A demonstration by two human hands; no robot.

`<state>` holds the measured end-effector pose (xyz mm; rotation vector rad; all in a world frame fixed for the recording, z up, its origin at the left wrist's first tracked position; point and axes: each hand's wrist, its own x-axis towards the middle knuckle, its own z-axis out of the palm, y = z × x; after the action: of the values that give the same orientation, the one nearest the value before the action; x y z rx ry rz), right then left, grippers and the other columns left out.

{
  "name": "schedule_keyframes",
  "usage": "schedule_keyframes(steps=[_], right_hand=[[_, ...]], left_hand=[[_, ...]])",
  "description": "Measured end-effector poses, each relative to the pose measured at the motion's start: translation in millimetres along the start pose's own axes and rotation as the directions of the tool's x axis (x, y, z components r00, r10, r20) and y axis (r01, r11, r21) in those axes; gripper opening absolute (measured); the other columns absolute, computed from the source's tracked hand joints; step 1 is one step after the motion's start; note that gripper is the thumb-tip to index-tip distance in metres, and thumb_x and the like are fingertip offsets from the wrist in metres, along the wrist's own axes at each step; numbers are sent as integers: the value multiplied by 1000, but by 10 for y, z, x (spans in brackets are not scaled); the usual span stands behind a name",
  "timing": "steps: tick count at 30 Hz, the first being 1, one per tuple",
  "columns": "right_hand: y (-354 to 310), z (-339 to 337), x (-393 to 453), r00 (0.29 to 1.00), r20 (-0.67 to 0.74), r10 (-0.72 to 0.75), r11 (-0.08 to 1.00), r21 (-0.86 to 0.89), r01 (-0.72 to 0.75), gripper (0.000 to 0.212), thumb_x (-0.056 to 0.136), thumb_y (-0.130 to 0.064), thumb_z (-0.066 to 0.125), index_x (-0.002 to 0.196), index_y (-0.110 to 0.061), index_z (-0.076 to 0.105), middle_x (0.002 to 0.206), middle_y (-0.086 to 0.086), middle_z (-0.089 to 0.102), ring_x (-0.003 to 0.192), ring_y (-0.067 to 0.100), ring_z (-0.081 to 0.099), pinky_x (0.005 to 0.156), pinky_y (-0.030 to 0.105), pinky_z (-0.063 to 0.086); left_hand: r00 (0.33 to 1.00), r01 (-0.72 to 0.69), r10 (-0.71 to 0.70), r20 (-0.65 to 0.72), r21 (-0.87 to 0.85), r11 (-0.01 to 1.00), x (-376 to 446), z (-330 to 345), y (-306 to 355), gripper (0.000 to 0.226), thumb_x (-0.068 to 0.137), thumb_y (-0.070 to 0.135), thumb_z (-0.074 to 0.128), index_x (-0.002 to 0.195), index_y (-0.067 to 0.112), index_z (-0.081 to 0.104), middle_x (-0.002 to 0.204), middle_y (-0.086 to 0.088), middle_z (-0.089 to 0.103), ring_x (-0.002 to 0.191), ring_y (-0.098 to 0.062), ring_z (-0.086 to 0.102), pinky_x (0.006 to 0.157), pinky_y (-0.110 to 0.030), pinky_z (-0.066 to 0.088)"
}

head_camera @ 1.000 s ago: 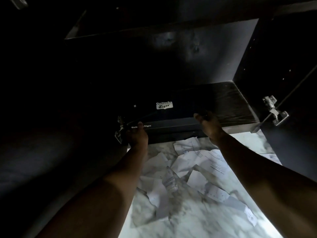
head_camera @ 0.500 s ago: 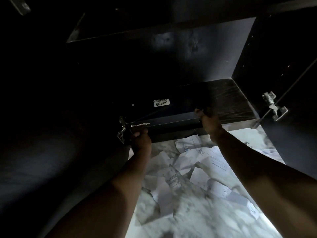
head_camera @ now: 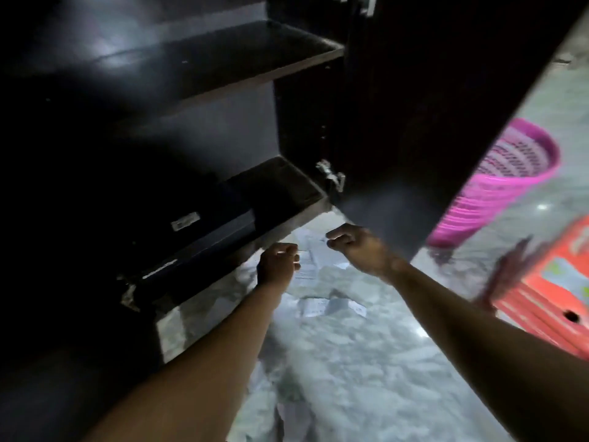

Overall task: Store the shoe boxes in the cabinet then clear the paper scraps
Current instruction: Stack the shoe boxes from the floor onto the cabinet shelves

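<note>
A dark shoe box (head_camera: 204, 231) with a white label lies on the bottom shelf of the dark cabinet (head_camera: 223, 62). Both of my hands hover in front of that shelf, apart from the box. My left hand (head_camera: 278, 264) has its fingers curled and holds nothing. My right hand (head_camera: 353, 245) hangs with loosely curled fingers and is empty too. White paper scraps (head_camera: 310, 266) lie on the marble floor just under the hands, and more scraps (head_camera: 331, 306) lie nearer to me. The frame is blurred.
The open cabinet door (head_camera: 430, 122) hangs right of my right hand. A pink plastic basket (head_camera: 497, 189) stands on the floor behind it. An orange-red box (head_camera: 548, 298) sits at the right edge. A second shelf crosses the cabinet higher up.
Both hands have let go of the shoe box and drawn back from the shelf. The box now rests in the cabinet. The view has swung right, showing the basket and the orange-red box.
</note>
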<state>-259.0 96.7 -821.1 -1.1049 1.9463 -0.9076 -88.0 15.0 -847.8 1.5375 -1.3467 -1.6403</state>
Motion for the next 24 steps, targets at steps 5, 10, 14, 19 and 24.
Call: schedule_keyframes(steps=[5, 10, 14, 19, 24], right_hand=[[271, -675, -1348, 987, -150, 55, 996, -55, -64, 21, 93, -35, 69, 107, -22, 77, 112, -4, 78, 107, 18, 72, 101, 43, 56], [803, -1103, -2640, 895, -426, 136, 988, -14, -156, 44, 78, -54, 59, 99, -19, 78, 98, -2, 81, 94, 17, 76, 91, 45, 60], [1380, -1371, -3779, 668, -689, 282, 945, 81, -315, 23, 87, -30, 65, 93, -13, 78, 90, -1, 79, 85, 16, 74, 83, 43, 59], [2220, -1446, -5020, 195, -874, 445, 815, 305, -493, 11, 92, -18, 66, 88, -16, 76, 87, -2, 74, 80, 18, 69, 73, 32, 54], [2823, -1324, -5852, -306, -768, 563, 529, 619, -580, 38, 88, -37, 68, 120, -17, 66, 125, 14, 61, 119, 34, 56, 101, 46, 46]], left_hand=[[950, -98, 59, 307, 113, 989, -851, 741, 41, 14, 99, 14, 60, 100, 14, 73, 87, -7, 73, 73, -19, 69, 63, -25, 48], [847, -183, 55, 529, 193, 964, -1529, 1377, -166, 18, 99, 7, 59, 103, 9, 75, 87, -12, 71, 72, -22, 69, 65, -29, 45], [732, -224, 10, 681, 226, 948, -2086, 2019, -461, 15, 101, 6, 57, 99, 10, 72, 86, -12, 69, 72, -25, 68, 61, -26, 46], [585, -230, -95, 805, 278, 933, -2856, 2638, -1075, 18, 101, 9, 56, 101, 16, 72, 94, -12, 72, 71, -17, 68, 54, -15, 49], [466, -229, -281, 839, 422, 877, -3423, 2989, -1457, 36, 101, 34, 64, 134, 22, 60, 118, 5, 65, 96, -12, 61, 87, -35, 53]])
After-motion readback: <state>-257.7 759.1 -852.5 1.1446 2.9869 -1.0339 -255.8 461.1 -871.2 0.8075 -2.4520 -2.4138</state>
